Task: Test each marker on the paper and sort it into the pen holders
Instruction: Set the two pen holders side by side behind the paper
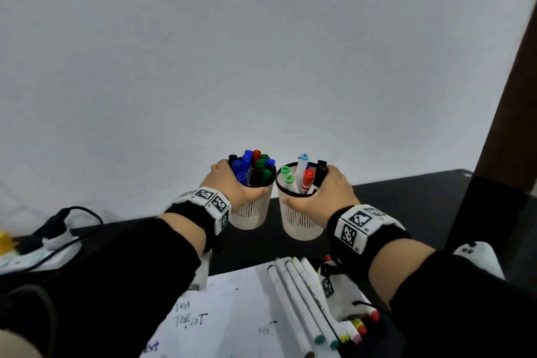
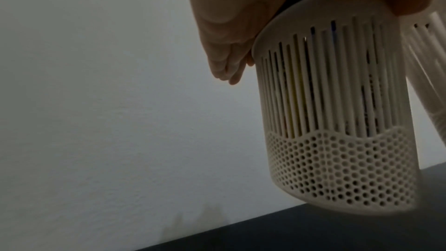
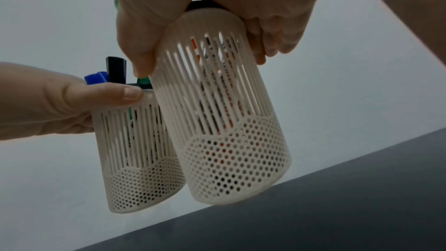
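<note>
Both hands (image 1: 232,182) (image 1: 329,192) curled, arms outstretched

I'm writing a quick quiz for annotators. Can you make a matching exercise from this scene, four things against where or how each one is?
Things:
1. left pen holder
2. right pen holder
3. white markers
4. power strip

States:
a. lying on the paper
b. far left of the table
c. in the left hand, crowded with markers
d. in the right hand, fewer markers

Pairs: 1-c, 2-d, 3-a, 4-b
</note>
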A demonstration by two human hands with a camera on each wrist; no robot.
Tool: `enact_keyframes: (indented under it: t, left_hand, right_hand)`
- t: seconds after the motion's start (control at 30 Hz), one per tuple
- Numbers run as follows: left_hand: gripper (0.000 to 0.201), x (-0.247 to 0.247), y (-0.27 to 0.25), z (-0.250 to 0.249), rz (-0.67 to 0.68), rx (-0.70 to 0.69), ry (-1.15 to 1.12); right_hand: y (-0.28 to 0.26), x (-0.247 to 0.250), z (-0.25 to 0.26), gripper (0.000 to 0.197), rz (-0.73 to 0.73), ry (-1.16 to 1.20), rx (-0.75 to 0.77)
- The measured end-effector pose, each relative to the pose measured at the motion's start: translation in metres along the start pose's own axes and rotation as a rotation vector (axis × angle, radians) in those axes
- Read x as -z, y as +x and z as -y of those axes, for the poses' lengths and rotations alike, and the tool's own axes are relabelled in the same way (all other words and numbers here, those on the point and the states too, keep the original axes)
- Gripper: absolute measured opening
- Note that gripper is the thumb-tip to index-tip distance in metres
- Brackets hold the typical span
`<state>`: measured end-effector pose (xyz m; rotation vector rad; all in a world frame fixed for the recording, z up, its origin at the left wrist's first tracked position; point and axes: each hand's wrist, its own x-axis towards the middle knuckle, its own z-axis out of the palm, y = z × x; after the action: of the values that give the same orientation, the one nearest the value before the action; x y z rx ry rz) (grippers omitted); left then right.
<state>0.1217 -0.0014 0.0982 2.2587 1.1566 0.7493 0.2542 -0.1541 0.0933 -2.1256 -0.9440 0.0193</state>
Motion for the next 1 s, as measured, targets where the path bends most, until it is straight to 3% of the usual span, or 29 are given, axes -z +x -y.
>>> enact_keyframes:
  t: [0.27, 0.5, 0.77, 1.0]
  left_hand:
    - [0.108, 0.056, -0.020, 0.071, -0.078, 0.143, 0.078]
    - [0.110, 0.084, -0.027, 0.132, -0.102, 0.245, 0.118]
    - [0.120, 0.084, -0.020, 0.172, -0.093, 0.328, 0.110]
    - [0.111, 0.069, -0.016, 0.187, -0.118, 0.353, 0.047]
  right_hand:
    - [-0.012, -0.061, 0.059, 0.099, 0.105, 0.028, 0.100]
    - [-0.008, -0.120, 0.082, 0.107, 0.212, 0.091, 0.108]
    - [0.011, -0.169, 0.083, 0.116, 0.302, 0.080, 0.077]
    - [0.023, -0.189, 0.074, 0.110, 0.331, 0.116, 0.074]
